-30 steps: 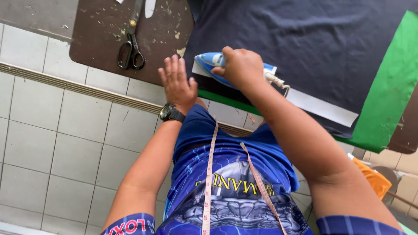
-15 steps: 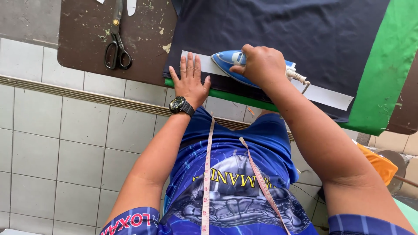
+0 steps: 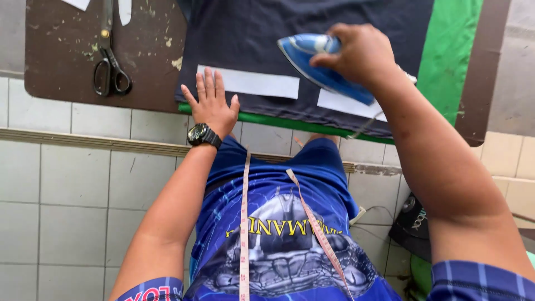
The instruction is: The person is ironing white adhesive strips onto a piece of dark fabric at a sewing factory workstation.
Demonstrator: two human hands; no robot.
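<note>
I see pale floor tiles [image 3: 67,212] below the brown tabletop [image 3: 61,61]. Dark navy cloth [image 3: 267,39] over green fabric [image 3: 451,56] covers its near right part. A white strip [image 3: 251,82] lies along the cloth's near edge. My right hand [image 3: 362,53] wraps the blue iron [image 3: 317,64] there; my left hand [image 3: 210,106] lies spread flat. Scissors [image 3: 108,67] rest toward the far left corner.

Black-handled scissors [image 3: 110,61] lie on the scuffed brown table [image 3: 61,67], above tiled floor [image 3: 61,212].

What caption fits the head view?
Right hand presses blue iron on dark fabric; left hand flattens it.
</note>
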